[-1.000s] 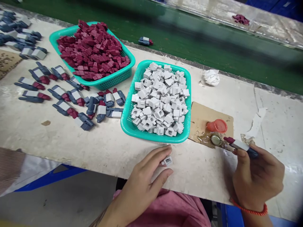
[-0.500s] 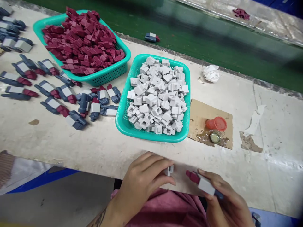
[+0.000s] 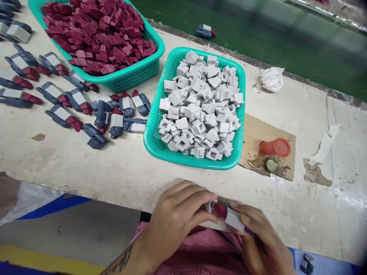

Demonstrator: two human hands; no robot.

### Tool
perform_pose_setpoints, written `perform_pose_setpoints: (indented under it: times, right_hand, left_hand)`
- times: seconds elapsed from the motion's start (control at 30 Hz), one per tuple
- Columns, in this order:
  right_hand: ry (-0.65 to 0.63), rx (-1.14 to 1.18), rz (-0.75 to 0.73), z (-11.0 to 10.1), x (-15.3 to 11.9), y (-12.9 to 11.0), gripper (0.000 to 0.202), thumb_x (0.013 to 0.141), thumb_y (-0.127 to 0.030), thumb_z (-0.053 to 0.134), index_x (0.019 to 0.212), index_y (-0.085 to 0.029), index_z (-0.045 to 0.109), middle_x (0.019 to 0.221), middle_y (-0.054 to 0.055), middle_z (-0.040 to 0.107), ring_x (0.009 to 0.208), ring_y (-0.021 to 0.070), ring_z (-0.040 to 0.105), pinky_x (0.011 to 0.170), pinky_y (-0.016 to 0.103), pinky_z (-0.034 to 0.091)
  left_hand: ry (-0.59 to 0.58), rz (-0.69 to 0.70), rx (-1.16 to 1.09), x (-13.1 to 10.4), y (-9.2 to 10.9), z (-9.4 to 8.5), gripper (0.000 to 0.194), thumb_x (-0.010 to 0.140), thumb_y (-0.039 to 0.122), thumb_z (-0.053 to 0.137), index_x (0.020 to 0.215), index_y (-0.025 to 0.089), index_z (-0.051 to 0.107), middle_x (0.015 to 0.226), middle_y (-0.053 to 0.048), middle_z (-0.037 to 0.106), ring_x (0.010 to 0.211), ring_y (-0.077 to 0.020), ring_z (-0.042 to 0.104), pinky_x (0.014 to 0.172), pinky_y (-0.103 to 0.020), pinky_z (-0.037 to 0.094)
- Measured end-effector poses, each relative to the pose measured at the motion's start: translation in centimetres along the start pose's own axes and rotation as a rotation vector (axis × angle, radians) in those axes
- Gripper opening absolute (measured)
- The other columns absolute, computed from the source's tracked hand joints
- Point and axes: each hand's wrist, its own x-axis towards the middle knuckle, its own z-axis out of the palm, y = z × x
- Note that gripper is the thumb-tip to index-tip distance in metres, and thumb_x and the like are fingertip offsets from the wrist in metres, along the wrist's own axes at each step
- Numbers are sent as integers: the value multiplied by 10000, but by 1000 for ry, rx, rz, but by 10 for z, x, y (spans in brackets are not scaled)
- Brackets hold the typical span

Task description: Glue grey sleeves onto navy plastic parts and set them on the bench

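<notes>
- The left hand (image 3: 174, 215) is curled, pinching a small grey hollow plastic cube (image 3: 210, 206) between thumb and fingertips at the near edge of the pale stone counter (image 3: 120, 168).
- The right hand (image 3: 262, 240) is closed round a part-built plastic piece with a dark red tip and grey sleeve (image 3: 229, 215), its red tip touching the cube's opening.
- Both pieces hang at or past the counter edge, over the lap; a skewed push could make the cube slip from the fingertips and drop out of reach, as I judge it.
- A tilted cube might jam on the red tip rather than seat squarely.
- Half a second ago the cube and red tip were apart; now they meet.
- The teal mesh basket of grey cubes (image 3: 151, 141) and the teal basket of dark red pieces (image 3: 134, 76) now sit further right in view, as the head has turned.
</notes>
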Motion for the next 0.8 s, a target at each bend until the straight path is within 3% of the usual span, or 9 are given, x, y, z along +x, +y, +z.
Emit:
perform_pose_setpoints:
  times: [0.27,0.4,0.67,0.8]
  right_hand:
    - [-26,-50,-10,1,5,-4,270,866,-50,476,1122,-130,512,1013,94,623,1004,149,601,795,240,552]
    - [-97,-123,-8,-2,1,-9,404,829,-17,530,1220,-107,481,1100,107,591,1081,161,553,867,265,523]
    - [-72,-119,13,2,7,-18,538,782,78,531,1289,-91,461,1137,109,567,1099,174,534,891,260,493]
    - [-115,-185,-24,-3,6,-23,475,845,-1,494,1300,-134,472,1194,114,547,1119,194,521,895,289,504]
  left_hand:
    - [-18,14,6,0,1,-1,238,737,232,709,949,168,621,876,6,708,811,-125,620,772,-231,476]
    - [-23,44,12,-4,0,0,219,773,222,677,974,182,601,909,9,704,832,-127,630,788,-244,486]
    - [41,89,-4,-3,-2,4,241,771,192,669,993,134,597,901,-23,703,858,-122,637,812,-190,506]
    - [45,42,-89,-3,1,2,212,790,112,637,992,172,615,935,-24,709,893,-122,640,836,-192,514]
